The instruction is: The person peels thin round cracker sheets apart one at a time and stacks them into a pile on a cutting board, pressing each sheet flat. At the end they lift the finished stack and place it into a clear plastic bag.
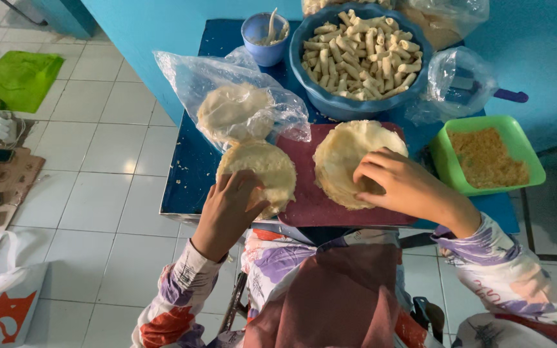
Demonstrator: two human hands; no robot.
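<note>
1. Nearest, the lap: patterned sleeves and a dull red apron (pixel 336 290) sit close under the table edge, so both arms reach the work w/o stretching.
2. Left hand (pixel 227 209) lies flat, fingers spread, on the near edge of a single round wrapper (pixel 259 169) at the table's (pixel 188 174) front; nothing gripped, it just presses the sheet down, prob. to keep it from sliding.
3. Right hand (pixel 398 183) rests on the wrapper stack (pixel 349 158), fingertips curled in at the stack's near right edge, a narrow pinch as if lifting one sheet; can't tell if a sheet is actually caught.
4. Stack sits on a dark red board (pixel 317 203), giving a flat work spot between the hands.
5. Just behind the single wrapper, an open clear bag (pixel 227 80) holds more wrappers, mouth facing the person for easy reach.
6. To the right, a green tray (pixel 517 138) of crumbs sits beside the board, near the right hand.
7. Farther back, a big blue bowl (pixel 336 103) is heaped w/ finished rolls (pixel 362 51); it's out of the way of the hands.
8. Farthest, a small blue cup (pixel 259 51) w/ pale paste and a stick stands left of the bowl.
</note>
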